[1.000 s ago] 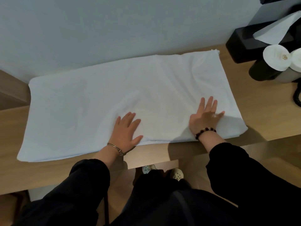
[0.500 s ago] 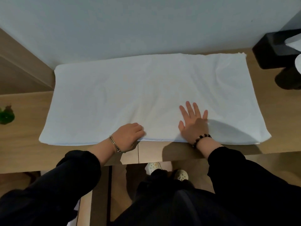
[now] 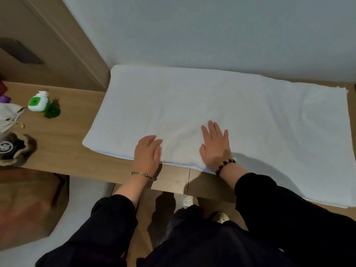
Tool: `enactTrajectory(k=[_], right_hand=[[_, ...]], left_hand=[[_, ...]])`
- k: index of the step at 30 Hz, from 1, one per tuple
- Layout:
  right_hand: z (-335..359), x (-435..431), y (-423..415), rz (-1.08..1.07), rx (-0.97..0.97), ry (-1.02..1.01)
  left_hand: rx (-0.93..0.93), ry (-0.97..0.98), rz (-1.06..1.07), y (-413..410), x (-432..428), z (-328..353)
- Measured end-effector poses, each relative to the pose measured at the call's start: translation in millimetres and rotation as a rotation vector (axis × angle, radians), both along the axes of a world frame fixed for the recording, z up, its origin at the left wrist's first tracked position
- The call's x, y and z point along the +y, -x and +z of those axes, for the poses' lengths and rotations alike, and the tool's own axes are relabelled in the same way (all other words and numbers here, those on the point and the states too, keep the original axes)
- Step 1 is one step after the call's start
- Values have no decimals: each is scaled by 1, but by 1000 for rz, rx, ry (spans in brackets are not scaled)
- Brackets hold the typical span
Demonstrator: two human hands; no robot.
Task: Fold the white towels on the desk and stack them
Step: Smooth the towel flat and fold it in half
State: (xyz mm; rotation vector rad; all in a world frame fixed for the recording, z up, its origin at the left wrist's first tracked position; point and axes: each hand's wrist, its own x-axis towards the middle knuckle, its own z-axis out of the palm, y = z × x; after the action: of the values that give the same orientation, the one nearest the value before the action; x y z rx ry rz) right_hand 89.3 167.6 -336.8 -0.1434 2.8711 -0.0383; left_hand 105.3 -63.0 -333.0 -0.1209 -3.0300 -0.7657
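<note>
From the head camera, a large white terry towel (image 3: 212,112) lies spread flat on the light wooden desk (image 3: 63,143). Its long axis runs left to right along the desk and its far long edge lies against the pale wall (image 3: 212,31). Both hands rest on the near long edge, left of the towel's middle. The left hand (image 3: 147,153), with a thin metal bangle (image 3: 142,174) at the wrist, lies palm down, fingers (image 3: 154,141) close together and holding nothing. The right hand (image 3: 214,149), with a dark beaded bracelet (image 3: 225,166), presses flat just beside it, fingers (image 3: 213,130) straight and slightly fanned, gripping no cloth either. Soft creases show to the right of the right hand, so this looks like smoothing ahead of a fold. The towel's left short end lies near the left hand, while the right short end is well away from the right hand, near the frame edge. If the next fold goes end to end, the left hand has the shorter reach. On the desk's left part stand a green bottle with a white-and-green cap (image 3: 41,104) and a dark fuzzy-rimmed item bearing a round pale emblem (image 3: 11,147). The emblem's marks are too small to read, and no other writing is legible. No second towel or finished stack is in view.
</note>
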Motion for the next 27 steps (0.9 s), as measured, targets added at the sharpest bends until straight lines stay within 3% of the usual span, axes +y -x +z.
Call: enactTrajectory(k=[4,7,9,13,16,21,25,27], right_hand=[[14,-43,28,144,25,105],[18,-78,47,309,2,113],[16,-99,57,375,-38,104],[9,-134,65,458,-103,84],[2,-148,65,472,-132,33],[-1,-147,73,493,-207,42],[7,-140,82,545,-233,51],[11,-137,76,511,-191,138]], left_hand=[[-41,-112,580,9,-39,1],[-79,-114,839,18,-66,6],[-86,-292,1054,26,-82,12],[-76,-698,1276,38,-111,16],[-134,-777,1359,41,-127,17],[-252,-575,1240,41,-149,18],[-197,-428,1197,45,-148,21],[-120,-157,1137,45,-136,23]])
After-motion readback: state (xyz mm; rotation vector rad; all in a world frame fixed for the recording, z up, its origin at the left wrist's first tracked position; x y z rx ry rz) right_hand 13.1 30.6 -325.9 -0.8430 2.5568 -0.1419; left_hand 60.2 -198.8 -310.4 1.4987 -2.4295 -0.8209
